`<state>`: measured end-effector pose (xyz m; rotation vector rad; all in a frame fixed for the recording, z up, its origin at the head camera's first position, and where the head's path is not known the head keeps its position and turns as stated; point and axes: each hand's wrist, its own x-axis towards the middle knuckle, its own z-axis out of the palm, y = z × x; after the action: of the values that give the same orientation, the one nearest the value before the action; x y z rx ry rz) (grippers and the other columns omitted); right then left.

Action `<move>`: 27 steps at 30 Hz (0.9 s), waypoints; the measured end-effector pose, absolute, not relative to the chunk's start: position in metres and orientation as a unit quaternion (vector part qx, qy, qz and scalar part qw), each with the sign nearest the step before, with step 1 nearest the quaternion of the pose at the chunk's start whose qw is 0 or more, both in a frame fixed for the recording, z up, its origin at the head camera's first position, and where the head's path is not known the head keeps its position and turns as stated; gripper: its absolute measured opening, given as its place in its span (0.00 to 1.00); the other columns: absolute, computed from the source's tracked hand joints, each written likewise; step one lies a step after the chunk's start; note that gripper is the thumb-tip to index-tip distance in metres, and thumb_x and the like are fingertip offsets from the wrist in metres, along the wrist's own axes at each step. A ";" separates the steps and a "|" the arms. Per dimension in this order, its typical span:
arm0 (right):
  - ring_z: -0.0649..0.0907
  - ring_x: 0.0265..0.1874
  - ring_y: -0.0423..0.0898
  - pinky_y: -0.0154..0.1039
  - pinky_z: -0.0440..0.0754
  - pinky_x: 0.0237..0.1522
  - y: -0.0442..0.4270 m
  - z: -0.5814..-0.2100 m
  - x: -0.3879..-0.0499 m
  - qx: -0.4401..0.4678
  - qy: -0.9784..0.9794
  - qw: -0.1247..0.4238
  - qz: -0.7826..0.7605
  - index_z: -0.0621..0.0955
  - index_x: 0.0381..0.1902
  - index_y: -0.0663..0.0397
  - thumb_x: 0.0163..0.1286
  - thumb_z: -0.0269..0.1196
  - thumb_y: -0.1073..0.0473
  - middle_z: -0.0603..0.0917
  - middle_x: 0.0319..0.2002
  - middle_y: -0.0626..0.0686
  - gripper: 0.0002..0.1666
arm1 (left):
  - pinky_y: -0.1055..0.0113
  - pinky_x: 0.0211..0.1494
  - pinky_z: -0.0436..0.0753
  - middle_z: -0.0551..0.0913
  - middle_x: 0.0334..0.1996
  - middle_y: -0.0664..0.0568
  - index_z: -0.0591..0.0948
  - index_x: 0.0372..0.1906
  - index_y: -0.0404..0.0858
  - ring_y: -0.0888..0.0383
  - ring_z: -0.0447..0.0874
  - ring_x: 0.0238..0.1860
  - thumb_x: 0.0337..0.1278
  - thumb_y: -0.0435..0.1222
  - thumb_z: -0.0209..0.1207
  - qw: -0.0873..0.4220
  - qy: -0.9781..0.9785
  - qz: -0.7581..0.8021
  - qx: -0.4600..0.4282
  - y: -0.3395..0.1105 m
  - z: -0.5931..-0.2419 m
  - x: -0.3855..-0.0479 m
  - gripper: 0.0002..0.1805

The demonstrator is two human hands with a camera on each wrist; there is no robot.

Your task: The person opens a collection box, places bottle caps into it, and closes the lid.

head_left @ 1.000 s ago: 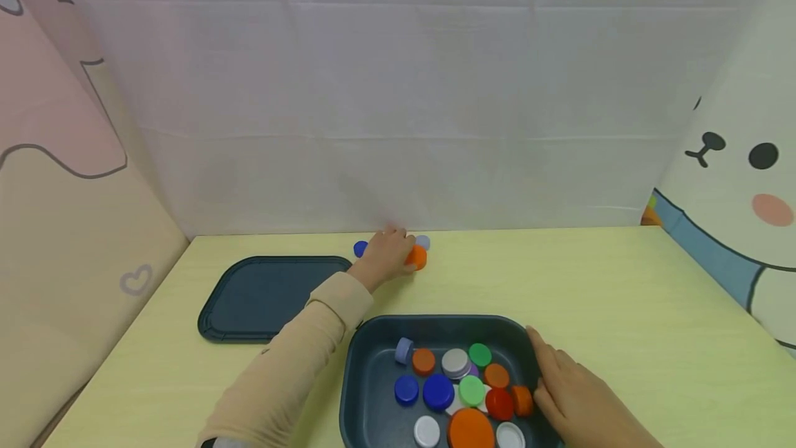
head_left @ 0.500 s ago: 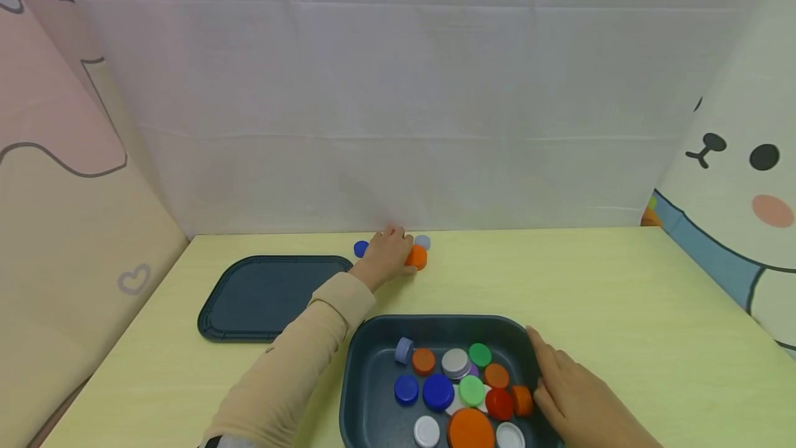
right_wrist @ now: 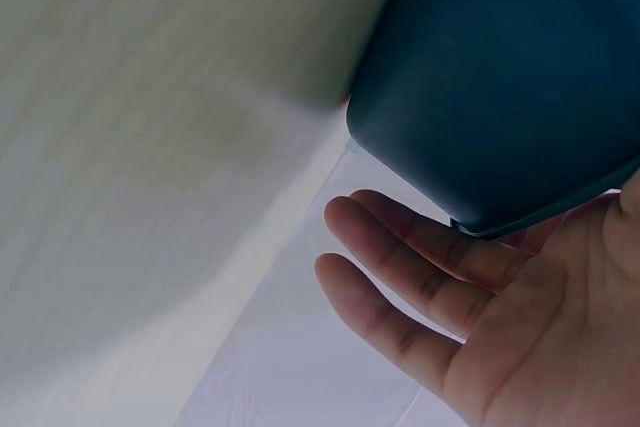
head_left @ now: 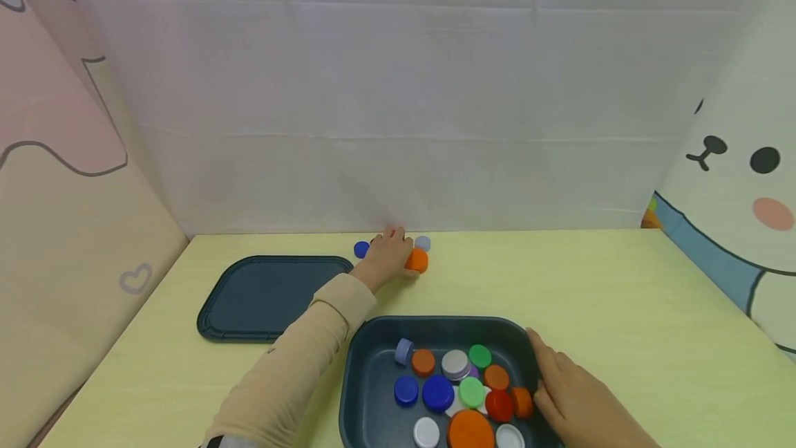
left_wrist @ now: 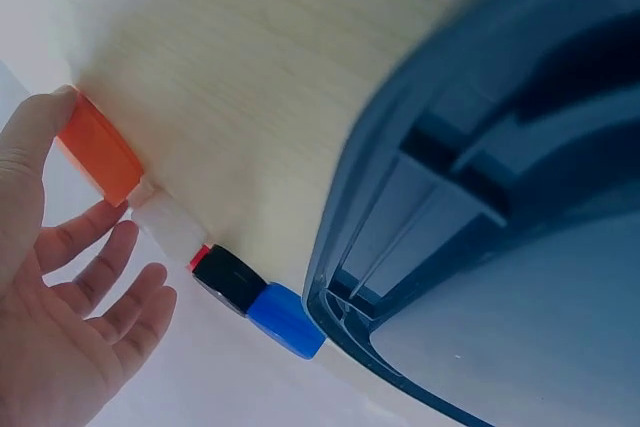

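At the table's far side, my left hand (head_left: pixel 388 252) has thumb and index finger at opposite ends of an orange bottle cap (left_wrist: pixel 100 150), pinching it. The other fingers of that hand are loosely bent. Beside this cap stand a white cap (left_wrist: pixel 170 224), a black cap (left_wrist: pixel 229 279) and a blue cap (left_wrist: pixel 287 319) in a row, with a bit of red between. My right hand (head_left: pixel 581 393) holds the right rim of a dark blue tray (head_left: pixel 444 325), thumb over the rim and fingers along the outer wall. Several coloured caps, including a large orange cap (head_left: pixel 470 430), lie inside.
A flat dark tray or lid (head_left: pixel 273 296) lies at the left, partly behind the left sleeve (head_left: pixel 298 365). A pale lilac cap (head_left: pixel 423 243) sits at the back beside the left hand. A white sheet (head_left: pixel 410 109) hangs behind the table.
The orange cap and the left thumb have shifted very slightly right and nearer. The right hand and the tray with its caps have stayed in place.
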<state>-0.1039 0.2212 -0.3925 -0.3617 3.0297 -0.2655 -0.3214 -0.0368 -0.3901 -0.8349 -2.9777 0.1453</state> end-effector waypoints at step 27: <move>0.72 0.34 0.38 0.42 0.80 0.44 0.221 -0.393 -0.102 -0.120 0.988 0.034 -0.085 0.57 0.67 0.60 0.62 0.56 0.54 0.77 0.47 0.47 0.39 | 0.60 0.48 0.75 0.78 0.41 0.47 0.72 0.50 0.35 0.51 0.72 0.42 0.46 0.56 0.61 0.041 -0.958 0.001 -0.285 -0.047 -0.376 -0.309 0.33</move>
<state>-0.1024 0.2207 -0.3927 -0.3696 3.0392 -0.2624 -0.3086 -0.0469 -0.3763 -0.8728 -2.9332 0.0040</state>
